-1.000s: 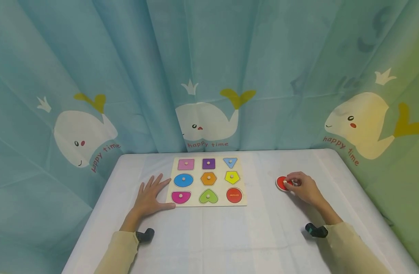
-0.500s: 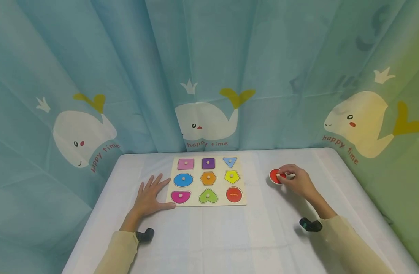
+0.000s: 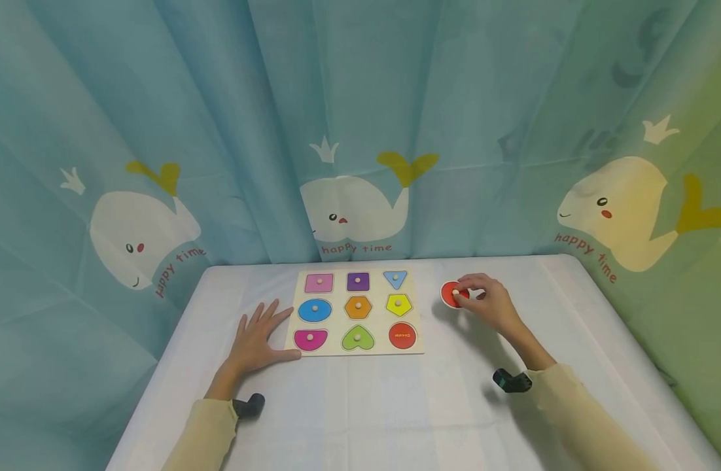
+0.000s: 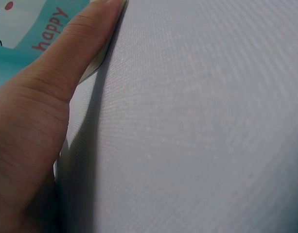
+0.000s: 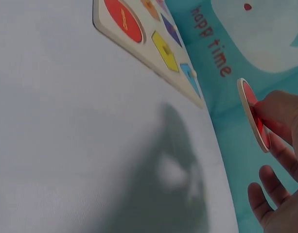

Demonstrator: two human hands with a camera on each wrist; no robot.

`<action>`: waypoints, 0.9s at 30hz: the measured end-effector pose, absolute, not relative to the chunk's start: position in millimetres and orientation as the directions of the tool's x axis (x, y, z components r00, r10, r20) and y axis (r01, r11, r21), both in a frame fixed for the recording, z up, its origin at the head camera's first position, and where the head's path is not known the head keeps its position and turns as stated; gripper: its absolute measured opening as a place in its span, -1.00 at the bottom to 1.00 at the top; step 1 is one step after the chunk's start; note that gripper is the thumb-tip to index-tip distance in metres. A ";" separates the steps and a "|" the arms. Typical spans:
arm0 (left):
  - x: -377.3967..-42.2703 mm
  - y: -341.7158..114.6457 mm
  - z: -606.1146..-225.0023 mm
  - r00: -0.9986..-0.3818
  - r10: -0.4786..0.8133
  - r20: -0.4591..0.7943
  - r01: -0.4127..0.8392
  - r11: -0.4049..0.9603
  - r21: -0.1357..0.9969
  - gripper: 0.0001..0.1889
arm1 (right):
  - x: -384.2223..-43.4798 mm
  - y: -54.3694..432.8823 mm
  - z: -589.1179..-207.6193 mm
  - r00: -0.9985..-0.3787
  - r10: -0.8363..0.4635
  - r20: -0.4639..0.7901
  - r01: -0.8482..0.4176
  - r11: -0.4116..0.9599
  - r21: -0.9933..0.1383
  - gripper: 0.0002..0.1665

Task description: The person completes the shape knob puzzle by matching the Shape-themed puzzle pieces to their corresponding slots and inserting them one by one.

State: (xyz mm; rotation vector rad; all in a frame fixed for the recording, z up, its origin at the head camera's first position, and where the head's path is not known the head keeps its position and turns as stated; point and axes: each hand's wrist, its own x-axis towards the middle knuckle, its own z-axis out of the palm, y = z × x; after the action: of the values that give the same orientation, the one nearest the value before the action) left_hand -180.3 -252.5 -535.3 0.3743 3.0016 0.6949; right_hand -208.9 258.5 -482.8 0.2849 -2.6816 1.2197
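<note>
A wooden peg puzzle board with several coloured shapes lies at the table's far middle. My left hand rests with spread, straight fingers at its left edge, thumb at the near left corner. In the left wrist view the thumb lies along the board's edge. My right hand pinches the small knob of a round red puzzle piece, right of the board. The right wrist view shows this red piece tilted above the table, its shadow below. A red circle printed "Circular" shows knobless at the board's near right corner.
A white cloth covers the table. Behind it hangs a blue-green curtain with whale prints, close along the far edge. A black wrist camera sits at the right sleeve, another black camera at the left.
My right hand has lifted the round red piece off the table and carried it leftward and slightly away, nearer the board. The left hand has stayed in place.
</note>
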 end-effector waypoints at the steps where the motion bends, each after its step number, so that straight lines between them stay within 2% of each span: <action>1: -180.3 -252.5 -535.3 -0.970 0.242 0.020 0.225 0.869 0.440 0.08 | -209.2 255.8 -483.1 -0.965 -0.099 0.241 -0.247 0.641 -0.727 -0.83; 20: -181.5 -253.5 -537.9 -0.972 0.235 0.013 0.217 0.873 0.438 0.09 | -202.1 212.0 -502.4 -0.981 -0.074 0.179 -0.188 0.591 -0.784 -0.85; 27: -180.8 -252.8 -536.2 -0.971 0.239 0.022 0.225 0.873 0.434 0.07 | -196.7 198.0 -512.4 -0.978 -0.097 0.186 -0.208 0.586 -0.783 -0.85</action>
State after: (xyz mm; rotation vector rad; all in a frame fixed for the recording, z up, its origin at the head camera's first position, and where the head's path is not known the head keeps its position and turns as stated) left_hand -180.8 -252.8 -536.2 0.3725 3.0088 0.6905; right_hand -196.7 198.0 -512.4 0.2595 -2.6862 1.3512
